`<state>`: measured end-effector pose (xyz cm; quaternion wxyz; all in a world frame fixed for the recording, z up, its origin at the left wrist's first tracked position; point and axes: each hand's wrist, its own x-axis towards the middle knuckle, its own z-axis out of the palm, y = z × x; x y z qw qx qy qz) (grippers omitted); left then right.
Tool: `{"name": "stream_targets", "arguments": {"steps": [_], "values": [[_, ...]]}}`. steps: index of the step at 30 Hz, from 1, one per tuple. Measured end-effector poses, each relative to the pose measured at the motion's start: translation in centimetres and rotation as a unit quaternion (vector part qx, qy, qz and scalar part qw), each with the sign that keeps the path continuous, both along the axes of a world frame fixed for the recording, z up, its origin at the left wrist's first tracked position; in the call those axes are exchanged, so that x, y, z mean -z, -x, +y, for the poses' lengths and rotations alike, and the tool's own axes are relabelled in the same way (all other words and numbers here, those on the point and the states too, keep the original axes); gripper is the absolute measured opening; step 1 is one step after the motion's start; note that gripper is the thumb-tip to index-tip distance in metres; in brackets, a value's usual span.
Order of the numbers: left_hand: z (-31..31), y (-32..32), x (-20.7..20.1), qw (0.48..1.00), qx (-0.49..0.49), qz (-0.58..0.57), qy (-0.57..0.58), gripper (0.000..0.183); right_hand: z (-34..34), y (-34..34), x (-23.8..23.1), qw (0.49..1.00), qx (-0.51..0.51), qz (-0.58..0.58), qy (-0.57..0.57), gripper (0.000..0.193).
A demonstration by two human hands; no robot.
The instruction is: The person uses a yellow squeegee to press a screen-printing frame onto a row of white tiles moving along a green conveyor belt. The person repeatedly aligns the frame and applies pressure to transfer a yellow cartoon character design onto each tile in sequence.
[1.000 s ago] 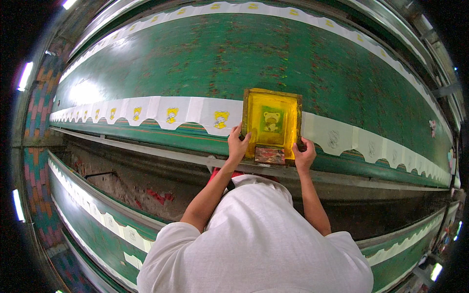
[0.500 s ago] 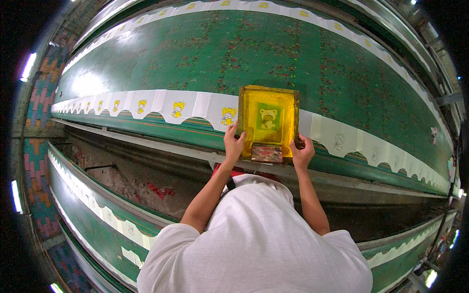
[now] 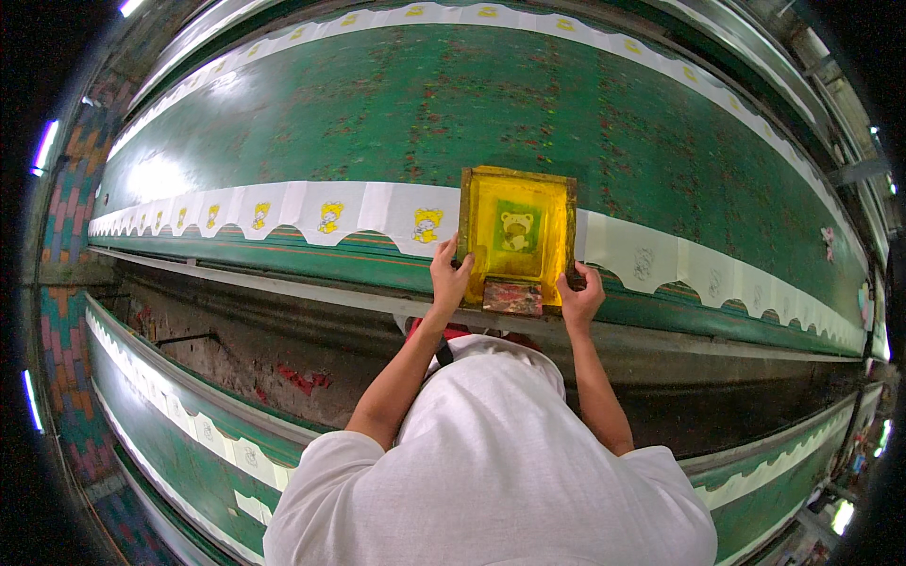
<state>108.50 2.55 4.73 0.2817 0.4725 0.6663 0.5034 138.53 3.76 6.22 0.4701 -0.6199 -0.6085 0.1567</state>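
Note:
A yellow-stained screen printing frame point(image 3: 570, 222) is held between my two hands over the near edge of a long green table point(image 3: 340, 113). A bear-shaped design point(image 3: 516, 232) shows on its mesh. My left hand point(image 3: 451, 280) grips the frame's left side, and my right hand point(image 3: 581, 297) grips the lower right side. Inside the near end rests a paint-smeared reddish block point(image 3: 512, 297). Under the frame runs a white scalloped strip point(image 3: 374, 203). Left of the frame it bears yellow printed bears point(image 3: 427, 224); to the right, only dark outlines point(image 3: 644, 264).
Another printed strip point(image 3: 488, 13) lies along the table's far edge. A metal rail point(image 3: 274, 284) borders the near edge. Below is a dark aisle with red stains point(image 3: 304, 380), and a second green table point(image 3: 189, 464) with white strips stands behind me.
The frame has shifted slightly to the right along the strip, together with both hands and my body. My grip looks the same.

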Motion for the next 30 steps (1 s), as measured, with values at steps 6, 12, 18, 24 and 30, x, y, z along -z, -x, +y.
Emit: {"name": "stream_targets", "arguments": {"steps": [6, 12, 18, 24, 30], "values": [[0.0, -0.3, 0.3, 0.999, 0.024, 0.010, 0.021, 0.065, -0.4, -0.4, 0.3, 1.000, 0.009, 0.022, 0.019, 0.043], [0.1, -0.7, 0.2, 0.999, 0.029, 0.012, 0.012, 0.063, -0.5, -1.0, 0.7, 0.998, 0.023, 0.018, 0.046, 0.043], [0.5, -1.0, 1.2, 0.999, 0.023, 0.021, 0.017, 0.065, 0.1, -1.3, 1.1, 1.000, 0.013, 0.009, 0.013, 0.042], [0.6, -1.3, 1.3, 0.999, 0.019, 0.021, 0.020, 0.066, 0.6, -1.6, 1.2, 1.000, 0.007, 0.004, 0.001, 0.042], [1.1, -1.7, 0.6, 0.999, 0.022, 0.020, 0.014, 0.067, 1.1, -1.5, 0.9, 1.000, 0.007, -0.009, 0.012, 0.042]]}}
